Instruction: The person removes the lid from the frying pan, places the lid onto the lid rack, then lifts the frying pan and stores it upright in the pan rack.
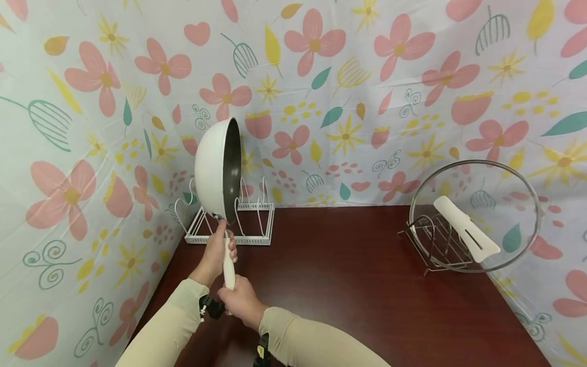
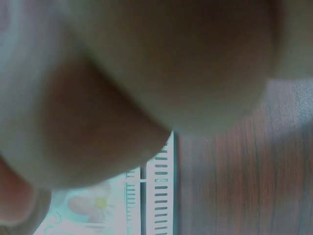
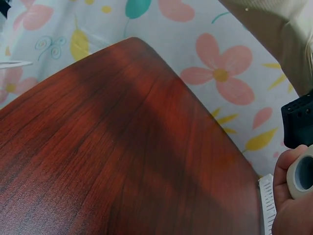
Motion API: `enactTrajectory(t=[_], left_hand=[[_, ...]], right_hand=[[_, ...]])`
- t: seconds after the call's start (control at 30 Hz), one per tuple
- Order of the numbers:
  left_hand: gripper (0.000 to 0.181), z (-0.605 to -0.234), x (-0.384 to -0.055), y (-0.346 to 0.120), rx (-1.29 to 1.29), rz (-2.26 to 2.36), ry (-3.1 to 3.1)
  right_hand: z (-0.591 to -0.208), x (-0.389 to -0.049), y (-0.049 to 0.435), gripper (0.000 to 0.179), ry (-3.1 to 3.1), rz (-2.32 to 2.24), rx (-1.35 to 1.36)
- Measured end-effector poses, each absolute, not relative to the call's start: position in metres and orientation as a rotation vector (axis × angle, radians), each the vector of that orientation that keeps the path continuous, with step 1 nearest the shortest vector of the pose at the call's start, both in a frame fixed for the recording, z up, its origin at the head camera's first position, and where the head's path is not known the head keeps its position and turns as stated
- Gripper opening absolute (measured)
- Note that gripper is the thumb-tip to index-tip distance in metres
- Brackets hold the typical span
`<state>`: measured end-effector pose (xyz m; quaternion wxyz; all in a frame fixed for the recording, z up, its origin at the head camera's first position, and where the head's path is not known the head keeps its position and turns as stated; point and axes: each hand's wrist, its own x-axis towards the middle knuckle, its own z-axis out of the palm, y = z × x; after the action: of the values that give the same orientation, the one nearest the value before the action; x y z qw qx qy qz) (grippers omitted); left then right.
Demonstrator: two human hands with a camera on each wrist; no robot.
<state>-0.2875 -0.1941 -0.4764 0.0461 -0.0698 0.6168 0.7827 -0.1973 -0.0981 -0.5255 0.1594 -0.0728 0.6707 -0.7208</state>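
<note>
A deep white frying pan (image 1: pixel 212 168) with a dark inside is held up on edge, its opening facing right. It overlaps the white wire rack (image 1: pixel 247 239) at the back left of the table. My left hand (image 1: pixel 217 255) grips the cream handle (image 1: pixel 229 267) close to the pan body. Lower down, my right hand (image 1: pixel 243 300) holds the handle near its end. Blurred fingers (image 2: pixel 171 63) fill much of the left wrist view, with the rack's slotted rail (image 2: pixel 160 196) behind them. The handle's round end (image 3: pixel 304 174) shows at the right edge of the right wrist view.
On the right of the dark red wooden table (image 1: pixel 348 285) stands a dark wire stand (image 1: pixel 431 244). A glass lid (image 1: pixel 509 204) with a cream handle (image 1: pixel 465 228) leans in it. Flower-printed cloth (image 1: pixel 316 102) hangs behind the table and along its sides.
</note>
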Motion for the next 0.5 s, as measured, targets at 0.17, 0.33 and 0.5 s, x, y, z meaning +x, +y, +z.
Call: enactTrajectory(t=[0.17,0.33,0.5], left_hand=[[0.06,-0.4762,-0.2877,-0.1945,-0.208,2.395,1.861],[0.059,-0.4758,-0.2881,-0.1949,-0.188,2.394,1.845],[0.061,-0.4771,-0.2884,-0.1964,-0.19,2.381,1.845]], right_hand=[[-0.5257,-0.1973,-0.0978,0.004,1.924,-2.064,-0.227],[-0.5269,-0.1985,-0.0979,0.004,1.902,-2.078,-0.244],[-0.5294,-0.1992,-0.0984,0.006,1.897,-2.087,-0.261]])
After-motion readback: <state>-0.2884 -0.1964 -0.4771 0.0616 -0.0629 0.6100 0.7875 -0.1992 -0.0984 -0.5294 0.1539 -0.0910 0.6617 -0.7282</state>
